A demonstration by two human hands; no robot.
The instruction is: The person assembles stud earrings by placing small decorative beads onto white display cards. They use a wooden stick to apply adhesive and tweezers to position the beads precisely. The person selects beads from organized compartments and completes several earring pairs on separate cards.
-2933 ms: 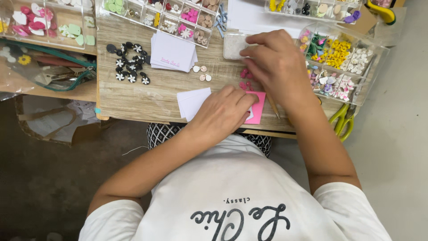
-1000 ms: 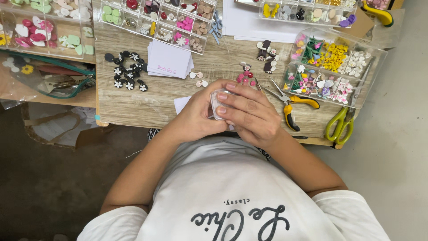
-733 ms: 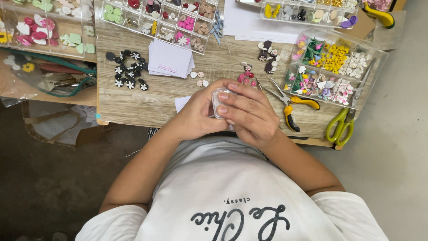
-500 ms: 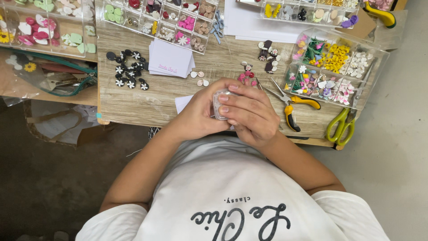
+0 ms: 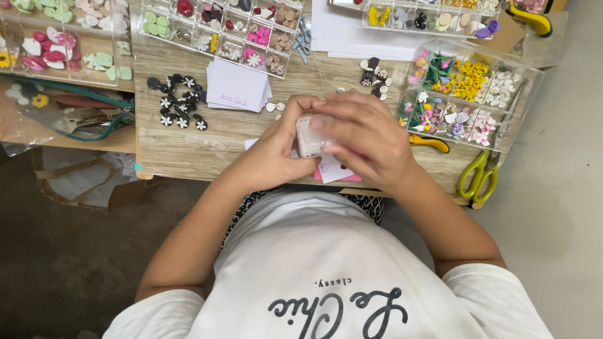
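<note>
Both my hands meet over the front of the wooden table (image 5: 188, 144). My left hand (image 5: 276, 154) grips a small clear plastic box (image 5: 311, 135) from the left side. My right hand (image 5: 367, 135) covers the box from the right, fingers curled over its top. Under my hands lie a pink card (image 5: 339, 177) and a white card (image 5: 250, 144), mostly hidden. What is inside the box cannot be seen.
A stack of pale cards (image 5: 237, 86) and black flower pieces (image 5: 178, 103) lie to the left. Clear compartment trays (image 5: 220, 31) of small coloured pieces line the back and right (image 5: 471, 94). Yellow-handled pliers (image 5: 430, 142) and green scissors (image 5: 477, 179) lie at right.
Earlier my hands were pressing on the pink and white cards on the table. Since then they have lifted a small clear box and hold it between them, shifting only slightly.
</note>
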